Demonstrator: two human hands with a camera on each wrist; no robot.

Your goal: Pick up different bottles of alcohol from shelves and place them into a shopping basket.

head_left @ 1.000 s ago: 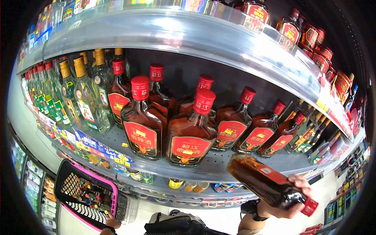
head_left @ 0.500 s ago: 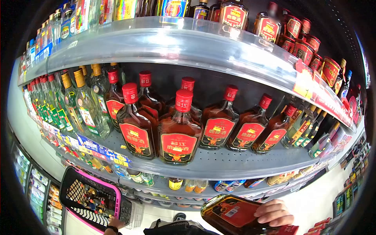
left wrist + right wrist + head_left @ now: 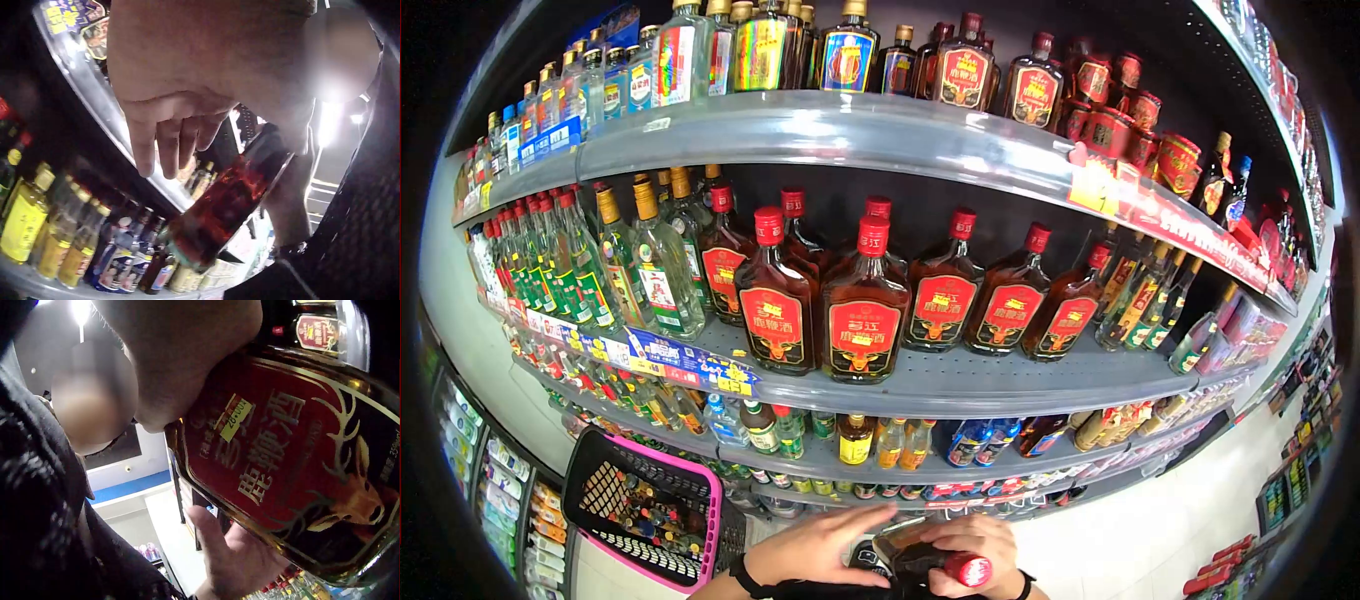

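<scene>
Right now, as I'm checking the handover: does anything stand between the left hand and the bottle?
Nothing visible does. The left hand is open, close beside the bottle that the right hand grips.

Amber bottle (image 3: pixel 294 475) w/ red deer label, sideways.

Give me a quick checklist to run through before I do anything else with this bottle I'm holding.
1. Right hand grips the bottle: ok, fingers wrap it near the neck.
2. Red cap on: ok.
3. Left hand free: ok, open and holding nothing.
4. Left hand supporting the bottle from below: cannot tell.
5. Label intact: ok, the deer picture and yellow sticker show.
6. Room in the basket: cannot tell through the mesh.
</scene>
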